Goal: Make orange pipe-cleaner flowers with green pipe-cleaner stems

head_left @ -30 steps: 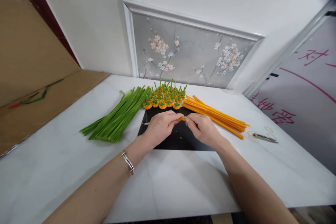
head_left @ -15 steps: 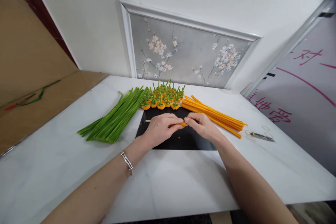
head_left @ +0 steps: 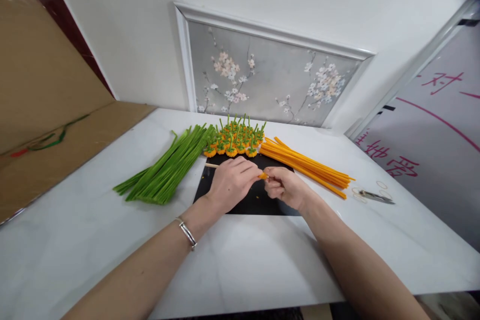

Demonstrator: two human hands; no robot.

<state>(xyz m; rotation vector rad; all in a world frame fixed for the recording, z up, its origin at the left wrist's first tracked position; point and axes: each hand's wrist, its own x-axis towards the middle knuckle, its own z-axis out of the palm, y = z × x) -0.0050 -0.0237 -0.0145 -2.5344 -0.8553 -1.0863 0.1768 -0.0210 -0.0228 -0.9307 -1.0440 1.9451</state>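
My left hand (head_left: 232, 180) is closed around a thin wooden stick (head_left: 211, 165), whose pale end pokes out on the left. At its fingertips shows a small bit of orange pipe cleaner (head_left: 264, 176). My right hand (head_left: 284, 185) pinches that orange piece from the other side, its fingers curled in. How the orange piece sits on the stick is hidden by the fingers. Both hands are over a black mat (head_left: 247, 205). Just behind it stand several small orange pumpkin-like pieces (head_left: 231, 151) with green stems.
A bundle of green pipe cleaners (head_left: 165, 170) lies left of the mat, orange pipe cleaners (head_left: 307, 165) to its right. Small scissors (head_left: 377, 197) and thin pale loops (head_left: 382, 185) rest farther right on the white table (head_left: 240, 270). Cardboard (head_left: 52, 160) borders the left; a wall stands behind.
My left hand has rolled over slightly and the stick's end has risen. The fingers of my right hand have curled in more beside the orange piece. The view shifted slightly.
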